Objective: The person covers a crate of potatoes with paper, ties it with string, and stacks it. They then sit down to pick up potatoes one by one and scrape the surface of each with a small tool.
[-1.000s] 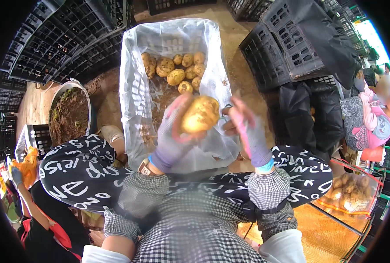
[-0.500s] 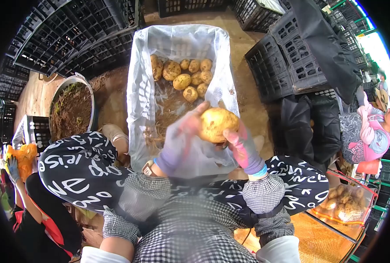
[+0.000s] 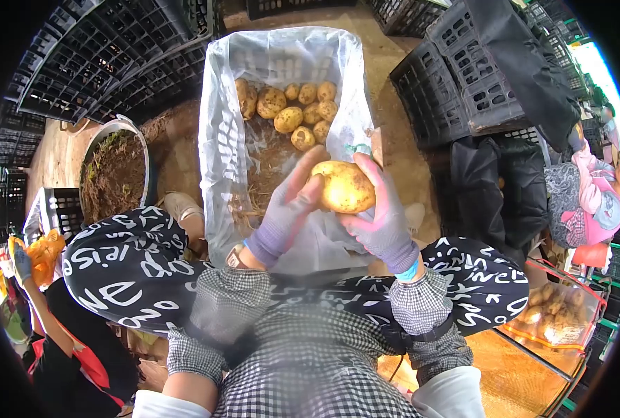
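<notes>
A large yellow potato [image 3: 345, 187] is held between my two gloved hands above the near part of a lined crate. My left hand [image 3: 289, 209] closes on its left side, thumb and fingers against the skin. On the right side, my right hand [image 3: 383, 219] grips it with fingers curled over the edge. Beneath and beyond, the crate's translucent white plastic liner [image 3: 219, 132] holds several soil-marked potatoes [image 3: 289, 120] gathered toward the far end. Loose soil covers the liner's bottom. By my right fingertips is a small greenish and brown piece I cannot make out.
A round tub [image 3: 144, 150] of soil and plant scraps stands to the left. Black plastic crates [image 3: 108, 63] are stacked at the far left, with more crates [image 3: 456, 83] at right. A bag of potatoes [image 3: 550, 313] sits at lower right. Other people [image 3: 592, 188] work on both sides.
The potato has turned and come slightly toward the middle of my hands. My right hand has shifted its fingers up over the potato's far edge, and the left hand's fingers have moved along its side.
</notes>
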{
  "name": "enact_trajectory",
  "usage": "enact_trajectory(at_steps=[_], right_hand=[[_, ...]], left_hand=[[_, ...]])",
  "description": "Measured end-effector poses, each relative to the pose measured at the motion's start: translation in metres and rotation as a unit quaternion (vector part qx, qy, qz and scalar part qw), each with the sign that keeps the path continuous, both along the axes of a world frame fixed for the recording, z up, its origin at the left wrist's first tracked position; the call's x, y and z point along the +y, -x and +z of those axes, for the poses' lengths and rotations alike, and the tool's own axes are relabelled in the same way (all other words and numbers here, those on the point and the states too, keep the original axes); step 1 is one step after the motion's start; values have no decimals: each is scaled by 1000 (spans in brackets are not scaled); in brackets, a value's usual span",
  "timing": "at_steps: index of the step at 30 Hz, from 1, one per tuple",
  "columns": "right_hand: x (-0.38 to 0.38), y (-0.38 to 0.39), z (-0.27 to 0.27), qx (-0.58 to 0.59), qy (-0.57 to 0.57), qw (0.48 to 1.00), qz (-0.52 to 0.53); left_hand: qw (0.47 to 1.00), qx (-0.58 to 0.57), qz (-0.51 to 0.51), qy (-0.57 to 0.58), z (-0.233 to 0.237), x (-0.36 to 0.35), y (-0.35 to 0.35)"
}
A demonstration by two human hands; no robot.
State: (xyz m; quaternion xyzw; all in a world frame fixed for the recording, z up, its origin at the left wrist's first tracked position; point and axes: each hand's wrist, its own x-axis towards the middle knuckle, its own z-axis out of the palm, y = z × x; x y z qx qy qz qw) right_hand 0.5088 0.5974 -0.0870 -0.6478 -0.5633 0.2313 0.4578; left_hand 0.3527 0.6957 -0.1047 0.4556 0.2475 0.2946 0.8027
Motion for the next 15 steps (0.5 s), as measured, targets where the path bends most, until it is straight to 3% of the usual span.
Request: enact_trajectory(at_steps=[5, 8, 11, 12, 13, 14, 15], right_hand=[[-7, -1, 1, -33, 6, 999, -34], [-12, -15, -8, -153, 15, 988, 21], [-21, -19, 2, -87, -10, 994, -60], [-26, -19, 14, 92, -12, 985, -148], [-31, -35, 16, 156, -2, 963, -220], [-36, -50, 18, 222, -3, 930, -292], [-54, -87, -5, 267, -83, 917, -283]], left_hand=[[998, -10, -46, 36, 5, 1, -2], [998, 27, -57, 16, -5, -1, -17], [998, 18, -23, 51, -9, 3, -36], [997, 6, -1, 79, -8, 6, -40], [986, 6, 70, 150, -35, 19, -50], [976, 59, 162, 130, -60, 35, -59], [956, 110, 251, 108, -86, 55, -68]])
